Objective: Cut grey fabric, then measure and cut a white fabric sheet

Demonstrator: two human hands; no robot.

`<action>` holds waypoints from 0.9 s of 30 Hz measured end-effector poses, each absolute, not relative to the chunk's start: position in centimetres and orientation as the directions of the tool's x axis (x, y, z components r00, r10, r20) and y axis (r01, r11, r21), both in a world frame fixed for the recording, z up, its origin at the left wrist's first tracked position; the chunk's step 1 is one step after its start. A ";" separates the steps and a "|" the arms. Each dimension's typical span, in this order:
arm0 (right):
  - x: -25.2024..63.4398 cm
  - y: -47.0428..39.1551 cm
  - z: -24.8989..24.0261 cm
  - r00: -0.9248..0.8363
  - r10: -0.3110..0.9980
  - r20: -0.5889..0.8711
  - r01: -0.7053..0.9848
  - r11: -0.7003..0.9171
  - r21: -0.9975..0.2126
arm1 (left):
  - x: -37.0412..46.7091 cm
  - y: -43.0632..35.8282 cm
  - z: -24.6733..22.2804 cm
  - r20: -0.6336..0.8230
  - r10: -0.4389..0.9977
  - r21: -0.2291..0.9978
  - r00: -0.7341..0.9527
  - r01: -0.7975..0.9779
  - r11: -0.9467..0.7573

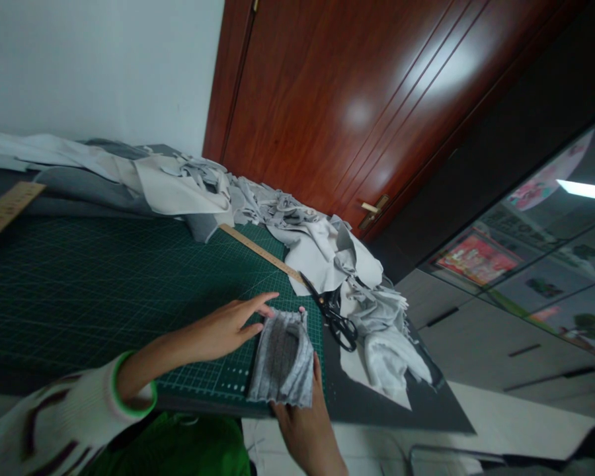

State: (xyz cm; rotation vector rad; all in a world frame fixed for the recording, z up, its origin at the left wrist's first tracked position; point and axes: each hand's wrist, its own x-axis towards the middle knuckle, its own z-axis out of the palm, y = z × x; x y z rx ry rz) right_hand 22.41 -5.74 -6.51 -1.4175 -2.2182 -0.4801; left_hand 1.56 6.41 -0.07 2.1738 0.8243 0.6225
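Note:
A small grey ribbed fabric piece [277,357], folded or layered with a raised loop on its right side, lies at the front edge of the green cutting mat [129,264]. My left hand [233,325] reaches in from the left with its fingers apart, the fingertips beside the fabric's upper left corner. My right hand [307,423] is at the fabric's lower right edge, its fingers partly hidden under and behind the cloth, which it grips. A small pink spot [302,309] shows at the fabric's top corner.
Black scissors [340,324] lie open-handled to the right of the fabric. A wooden ruler [260,251] lies behind, another ruler [10,208] at the far left. Grey and white fabric scraps [317,248] pile along the table's back and right. A brown door [327,99] stands behind.

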 end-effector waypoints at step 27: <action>22.9 -6.1 -2.8 0.005 0.915 0.403 0.697 0.286 -0.657 | 1.5 8.1 -2.0 0.198 0.702 0.720 0.684 0.385 -0.578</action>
